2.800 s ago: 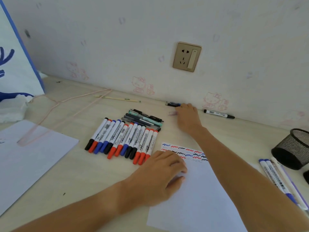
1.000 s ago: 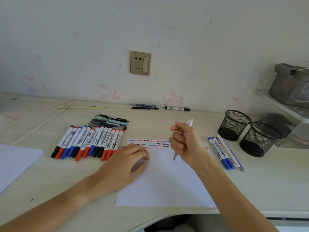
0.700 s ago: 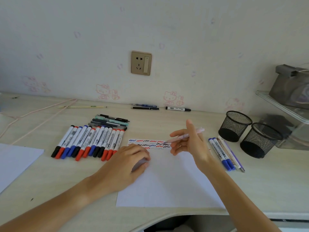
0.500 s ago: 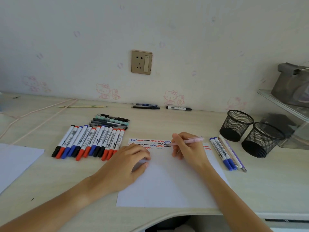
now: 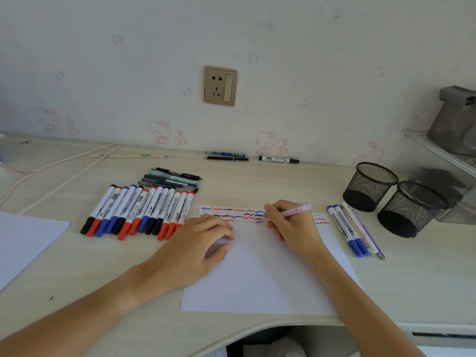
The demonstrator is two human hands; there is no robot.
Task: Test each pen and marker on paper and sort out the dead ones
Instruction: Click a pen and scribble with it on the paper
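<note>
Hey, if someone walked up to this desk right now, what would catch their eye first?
Probably the right hand gripping a pink pen with its tip on the white sheet, just under rows of red, blue and black squiggles. The left hand rests on the sheet's left side. Left of the sheet, a neat row of markers with red, blue and black caps stands out.

The test sheet (image 5: 257,274) is laid at center; a marker row (image 5: 139,210) is placed at nine o'clock, two mesh pen cups (image 5: 391,197) at two o'clock, three pens (image 5: 252,157) at twelve.
</note>
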